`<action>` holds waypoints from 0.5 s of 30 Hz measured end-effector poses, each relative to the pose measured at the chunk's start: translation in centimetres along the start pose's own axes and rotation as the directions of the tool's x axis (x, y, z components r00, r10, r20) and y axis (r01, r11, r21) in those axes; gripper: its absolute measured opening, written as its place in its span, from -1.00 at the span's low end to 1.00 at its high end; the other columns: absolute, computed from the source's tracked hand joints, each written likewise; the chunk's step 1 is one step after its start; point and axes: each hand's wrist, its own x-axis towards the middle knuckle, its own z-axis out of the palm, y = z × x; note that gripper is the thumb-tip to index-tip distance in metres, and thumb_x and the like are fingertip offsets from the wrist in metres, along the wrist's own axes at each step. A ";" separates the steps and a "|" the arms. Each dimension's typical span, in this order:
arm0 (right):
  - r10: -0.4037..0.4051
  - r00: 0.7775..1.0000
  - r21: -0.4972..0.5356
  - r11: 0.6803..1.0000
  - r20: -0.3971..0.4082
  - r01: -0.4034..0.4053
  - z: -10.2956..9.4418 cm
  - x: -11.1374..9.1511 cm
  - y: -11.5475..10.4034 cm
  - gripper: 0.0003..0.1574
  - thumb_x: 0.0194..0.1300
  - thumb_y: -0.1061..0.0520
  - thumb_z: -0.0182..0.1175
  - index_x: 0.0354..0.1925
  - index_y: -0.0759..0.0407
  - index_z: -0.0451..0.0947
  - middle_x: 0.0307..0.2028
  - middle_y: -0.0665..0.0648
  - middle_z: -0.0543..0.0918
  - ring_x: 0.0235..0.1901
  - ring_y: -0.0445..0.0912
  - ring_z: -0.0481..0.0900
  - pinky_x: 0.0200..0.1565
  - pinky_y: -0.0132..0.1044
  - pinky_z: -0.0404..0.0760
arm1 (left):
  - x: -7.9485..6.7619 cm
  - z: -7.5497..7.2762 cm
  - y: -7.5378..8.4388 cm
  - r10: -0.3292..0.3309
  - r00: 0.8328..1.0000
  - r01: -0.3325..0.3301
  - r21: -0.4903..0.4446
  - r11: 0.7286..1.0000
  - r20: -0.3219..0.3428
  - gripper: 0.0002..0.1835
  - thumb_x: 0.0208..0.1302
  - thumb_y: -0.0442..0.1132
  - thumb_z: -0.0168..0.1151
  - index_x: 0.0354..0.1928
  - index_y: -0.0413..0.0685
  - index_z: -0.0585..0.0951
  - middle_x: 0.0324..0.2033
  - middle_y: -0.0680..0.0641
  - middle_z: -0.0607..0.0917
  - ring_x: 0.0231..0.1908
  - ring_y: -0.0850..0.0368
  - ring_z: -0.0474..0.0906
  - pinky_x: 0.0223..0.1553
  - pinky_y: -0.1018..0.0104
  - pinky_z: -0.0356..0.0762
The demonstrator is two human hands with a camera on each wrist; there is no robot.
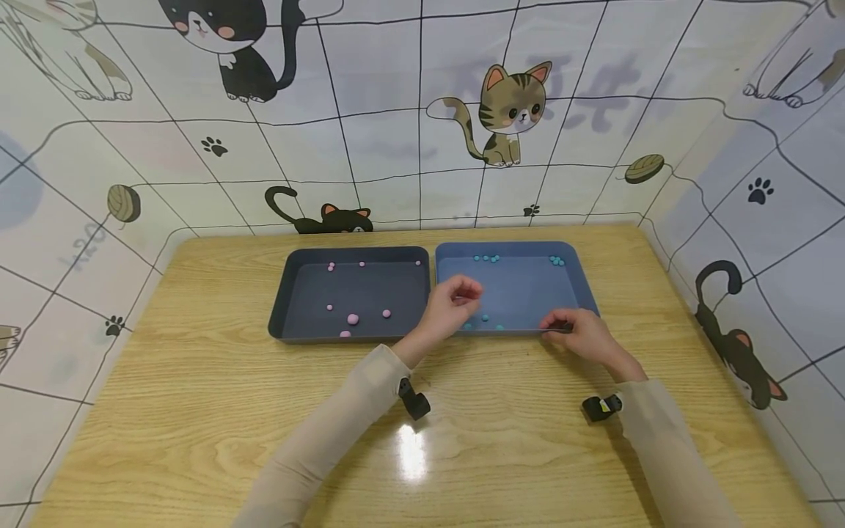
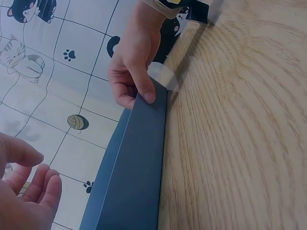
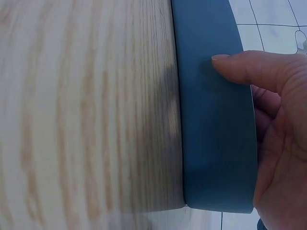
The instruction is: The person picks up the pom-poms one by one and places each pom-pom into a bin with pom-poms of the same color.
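My right hand (image 1: 584, 334) pinches the front wall of the blue tray (image 1: 528, 290) near its right corner. In the right wrist view the thumb (image 3: 235, 67) presses the outer face of that wall, with the fingers behind it. Above the left part of this tray hovers my left hand (image 1: 444, 312), fingers loosely bent. The left wrist view shows a gap between its thumb (image 2: 21, 151) and fingers, with nothing visible in it. Several small teal balls (image 1: 485, 318) lie inside the blue tray, some grouped at the back; the front wall partly hides others.
A dark grey tray (image 1: 370, 290) stands left of the blue one, holding several pink balls (image 1: 353, 320) of different sizes. Both trays sit on a wooden table (image 1: 495, 440). Cat-patterned sheets (image 1: 383, 147) enclose the back and sides.
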 end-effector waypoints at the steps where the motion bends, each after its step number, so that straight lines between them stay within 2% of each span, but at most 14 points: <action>1: -0.001 1.000 0.000 1.000 -0.001 0.001 0.0 0.0 0.0 -0.88 0.09 0.35 0.31 -0.39 0.16 0.63 -0.40 0.03 0.66 -0.37 -0.20 0.53 -0.32 -0.36 0.53 | 0.0 -0.1 -0.2 0.003 1.000 -0.003 0.000 1.000 -0.002 -0.84 0.22 -0.49 0.15 -0.15 -0.37 0.56 -0.17 -0.26 0.60 -0.15 -0.05 0.54 -0.11 0.36 0.51; 8: -0.018 1.000 -0.004 1.000 -0.010 0.018 0.1 0.1 0.0 -0.89 0.08 0.35 0.31 -0.39 0.18 0.64 -0.41 0.03 0.66 -0.38 -0.20 0.54 -0.33 -0.35 0.53 | -0.6 -1.1 -0.5 0.022 0.999 -0.022 0.009 1.000 -0.040 -0.89 0.23 -0.43 0.16 -0.21 -0.28 0.59 -0.19 -0.18 0.63 -0.14 0.01 0.55 -0.11 0.32 0.50; 15: -0.020 1.000 0.005 1.000 -0.015 0.021 0.1 0.0 -0.2 -0.92 0.09 0.32 0.31 -0.39 0.19 0.63 -0.41 0.03 0.66 -0.38 -0.19 0.54 -0.33 -0.35 0.52 | -1.9 -2.2 -0.6 -0.016 0.998 0.014 -0.028 1.000 -0.061 -0.89 0.26 -0.43 0.15 -0.21 -0.32 0.58 -0.20 -0.23 0.61 -0.16 -0.01 0.53 -0.15 0.36 0.47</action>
